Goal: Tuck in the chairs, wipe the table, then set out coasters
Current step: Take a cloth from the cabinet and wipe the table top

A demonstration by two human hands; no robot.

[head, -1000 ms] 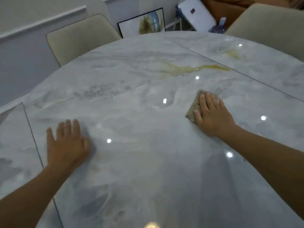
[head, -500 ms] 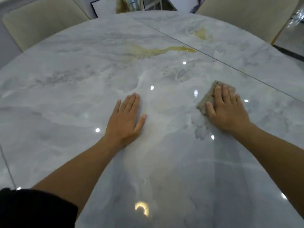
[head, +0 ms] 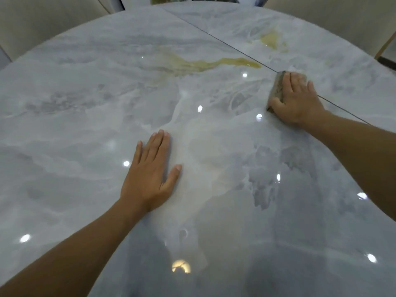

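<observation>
So the person is leaning over a big glossy marble-look table (head: 75, 125), both arms stretched out across it. The left hand (head: 150, 174) lies flat on the top about mid-table, a bit toward the near edge. Its palm is down with the four fingers straight and pressed together, and the thumb is splayed out to the side. It holds nothing and just rests on the surface.

The right hand (head: 297, 101) is further out, toward the table's right edge, on top of a small brownish-grey cloth (head: 277, 86). The fingers lie close together over the cloth, pressing it down, and the thumb hooks round its near corner. Only the cloth's left side and far corner peek out from under the hand. It sits right on the thin dark seam (head: 225, 42) that runs diagonally from the far edge to the right edge.

A yellowish streak (head: 214, 63) lies just on the left of the seam, farther out than the cloth. A smaller yellowish patch (head: 272, 39) lies beyond the seam, near the far edge. Can't tell if either one is a spill or just the stone pattern.

Two cream chairs show at the far side, one by the far left edge (head: 42, 22) and one by the far right edge (head: 332, 18). Ceiling lights reflect as bright dots all over the top.
</observation>
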